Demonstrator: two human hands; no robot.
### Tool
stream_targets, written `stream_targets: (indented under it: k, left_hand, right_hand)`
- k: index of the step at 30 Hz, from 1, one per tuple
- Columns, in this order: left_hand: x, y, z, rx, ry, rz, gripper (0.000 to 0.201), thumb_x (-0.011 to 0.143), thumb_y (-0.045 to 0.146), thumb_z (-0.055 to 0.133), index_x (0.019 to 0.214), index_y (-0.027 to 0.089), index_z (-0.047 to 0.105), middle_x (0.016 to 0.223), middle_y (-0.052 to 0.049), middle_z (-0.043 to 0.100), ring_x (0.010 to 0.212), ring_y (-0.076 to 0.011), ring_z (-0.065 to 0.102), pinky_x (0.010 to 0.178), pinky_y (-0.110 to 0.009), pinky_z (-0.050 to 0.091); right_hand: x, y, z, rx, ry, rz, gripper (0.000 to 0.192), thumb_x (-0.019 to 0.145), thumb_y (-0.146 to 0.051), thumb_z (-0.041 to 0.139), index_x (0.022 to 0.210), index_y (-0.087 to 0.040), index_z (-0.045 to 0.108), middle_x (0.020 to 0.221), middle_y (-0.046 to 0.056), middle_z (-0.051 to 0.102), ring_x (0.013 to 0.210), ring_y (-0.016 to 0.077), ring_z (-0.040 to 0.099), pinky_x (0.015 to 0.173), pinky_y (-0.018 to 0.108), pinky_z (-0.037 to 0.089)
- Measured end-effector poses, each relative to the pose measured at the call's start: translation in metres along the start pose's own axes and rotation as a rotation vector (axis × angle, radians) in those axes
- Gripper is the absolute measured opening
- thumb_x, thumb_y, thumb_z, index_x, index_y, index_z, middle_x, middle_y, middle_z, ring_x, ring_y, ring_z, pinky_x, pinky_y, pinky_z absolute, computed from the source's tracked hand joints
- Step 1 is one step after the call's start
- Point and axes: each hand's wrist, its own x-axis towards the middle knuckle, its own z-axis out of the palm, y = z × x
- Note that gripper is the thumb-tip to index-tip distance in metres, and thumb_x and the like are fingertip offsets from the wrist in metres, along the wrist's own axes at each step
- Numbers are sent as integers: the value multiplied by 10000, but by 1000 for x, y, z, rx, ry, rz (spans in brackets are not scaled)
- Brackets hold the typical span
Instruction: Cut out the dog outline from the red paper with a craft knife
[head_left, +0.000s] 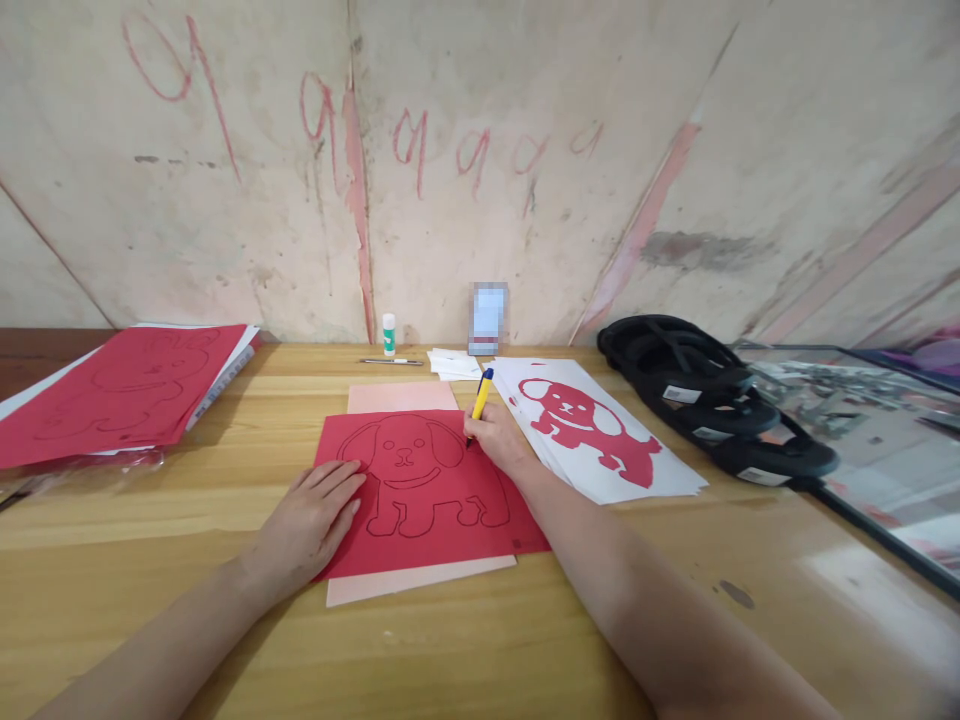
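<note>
Head view: right hand (491, 432) grips a yellow pen (481, 394); flat left hand (311, 520) presses matte red paper (442, 520).

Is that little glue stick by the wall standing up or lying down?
Upright. The glue stick stands on its base on the wooden table, green cap on top.
</note>
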Motion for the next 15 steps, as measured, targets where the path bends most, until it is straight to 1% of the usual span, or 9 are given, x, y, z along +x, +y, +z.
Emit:
stream_targets:
  k: [8, 15]
  left_hand:
    - [0, 1, 0, 15, 7, -8, 345, 963, 299, 376, 1210, 207, 599, 1278, -78, 612, 1151, -246, 559, 956, -438, 467]
    - [0, 0, 1, 14, 11, 2, 348, 965, 287, 377, 1216, 180, 594, 1283, -89, 608, 1160, -254, 552, 963, -448, 459]
  right_hand:
    - [-1, -1, -1, -7, -25, -19, 77, 549, -255, 471, 550, -183, 498, 540, -3, 498, 548, 138, 457, 527, 268, 329]
    - [-2, -2, -1, 15, -30, -7, 75, 547, -252, 479, 549, -181, 503, 523, -4, 505, 535, 135, 459, 515, 261, 329]
